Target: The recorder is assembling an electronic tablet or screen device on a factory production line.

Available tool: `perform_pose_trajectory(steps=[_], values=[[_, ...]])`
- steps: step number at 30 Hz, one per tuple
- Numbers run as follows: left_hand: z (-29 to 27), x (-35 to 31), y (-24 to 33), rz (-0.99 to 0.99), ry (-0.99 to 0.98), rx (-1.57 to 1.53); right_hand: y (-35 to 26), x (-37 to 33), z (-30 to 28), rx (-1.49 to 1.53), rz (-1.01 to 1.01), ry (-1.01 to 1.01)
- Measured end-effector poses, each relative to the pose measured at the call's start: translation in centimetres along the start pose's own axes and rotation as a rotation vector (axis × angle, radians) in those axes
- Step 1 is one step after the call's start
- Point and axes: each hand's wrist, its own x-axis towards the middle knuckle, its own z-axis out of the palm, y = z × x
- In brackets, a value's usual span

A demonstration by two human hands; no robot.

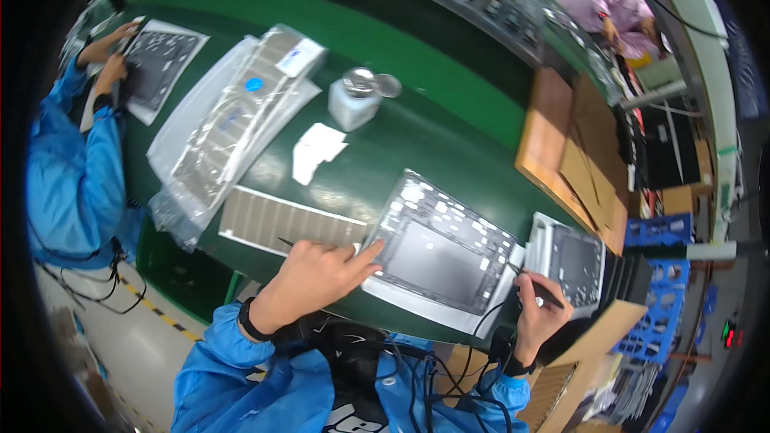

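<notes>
A flat dark panel [437, 261] dotted with several small white patches lies on a white sheet [425, 305] in front of me. My left hand [325, 279] reaches to its left edge, index finger stretched onto the border and the other fingers curled. A thin dark pointed tool [285, 241] sticks out beside that hand; the rest of it is hidden. At the panel's right edge, my right hand [539, 313] grips a slim black tool [547, 296], its thin tip at the panel's lower right side. A strip sheet with brown bands [293, 220] lies beyond my left hand.
Plastic-wrapped banded sheets [233, 116], a white bottle with a metal top [353, 104] and a white paper scrap [315, 151] lie on the green table [401, 144]. Another dark panel [576, 265] is at right, near wooden boards [549, 132]. A co-worker in blue [76, 168] works at left.
</notes>
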Motion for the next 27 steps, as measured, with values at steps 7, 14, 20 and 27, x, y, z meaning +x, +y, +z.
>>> perform_pose_trajectory(steps=[7, 14, 20, 27], values=[[3.6, 11.8, 7.3, 0.579, -0.205, 0.045, 3.7, 3.2, 0.2, -0.094, -0.023, 0.015], [7.6, 12.7, 8.6, 0.682, -0.251, 0.092, 6.1, 3.5, -0.1, -0.192, -0.060, -0.099], [7.3, 15.9, 9.3, 0.689, -0.347, -0.037, 5.4, 3.6, -0.1, -0.205, -0.096, -0.128], [8.6, 17.0, 9.2, 0.639, -0.291, -0.030, 5.9, 3.7, 0.1, -0.247, -0.162, -0.122]])
